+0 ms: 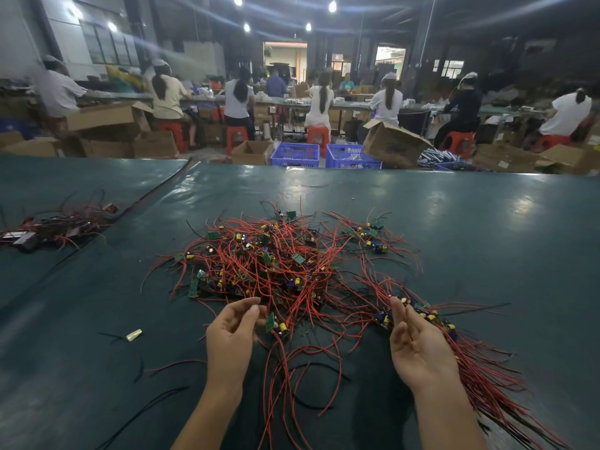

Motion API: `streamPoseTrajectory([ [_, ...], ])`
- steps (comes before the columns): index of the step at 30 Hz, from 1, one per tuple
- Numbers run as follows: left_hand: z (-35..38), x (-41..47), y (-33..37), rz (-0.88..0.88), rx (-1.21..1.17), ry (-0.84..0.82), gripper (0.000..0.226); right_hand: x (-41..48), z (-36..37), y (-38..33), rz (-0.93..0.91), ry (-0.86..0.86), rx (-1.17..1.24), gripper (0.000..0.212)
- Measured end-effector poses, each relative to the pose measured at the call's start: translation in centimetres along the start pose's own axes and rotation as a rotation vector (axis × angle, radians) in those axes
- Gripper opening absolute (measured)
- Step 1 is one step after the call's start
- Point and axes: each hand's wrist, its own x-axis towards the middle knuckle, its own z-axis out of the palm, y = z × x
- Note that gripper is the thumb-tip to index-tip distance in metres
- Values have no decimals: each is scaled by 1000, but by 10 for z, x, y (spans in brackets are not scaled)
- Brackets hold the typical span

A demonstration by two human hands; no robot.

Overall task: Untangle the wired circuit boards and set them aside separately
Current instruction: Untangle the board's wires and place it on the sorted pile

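Since the tangled pile (269,261) of small green boards on red leads sits mid-table, a bit toward the near edge, we're treating it as light, floppy stuff. The wires are soft and springy and they'll drag their neighbours along if we yank. The boards are stiff, but probably fragile at the solder joints, so we'd pinch a board by its edges and ease the leads out rather than haul on a wire. One loose board (270,320) lies at the pile's near fringe, just beside our left hand (232,336), whose fingers are loosely curved and apart, gripping nothing as far as we can tell. Our right hand (418,352) is flat and spread, palm up, against the sorted bundle (428,315) fanning toward the table's near right corner. Another bundle (55,228) sits at the left edge of the table (487,222), and a yellow scrap (134,335) lies near-left.
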Motion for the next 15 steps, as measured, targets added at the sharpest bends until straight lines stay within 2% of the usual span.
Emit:
streamPoseTrajectory([
  [6,-7,7,-10,117,196,24,15,-8,6,8,-88,-56,-143,12],
  [9,-10,11,-14,170,312,28,17,-12,17,25,-211,-115,-339,11],
  [12,-11,15,-16,175,312,32,16,-10,35,47,-424,-184,-730,14],
  [15,-11,18,-17,153,281,53,15,-3,59,63,-777,-320,-1212,28],
])
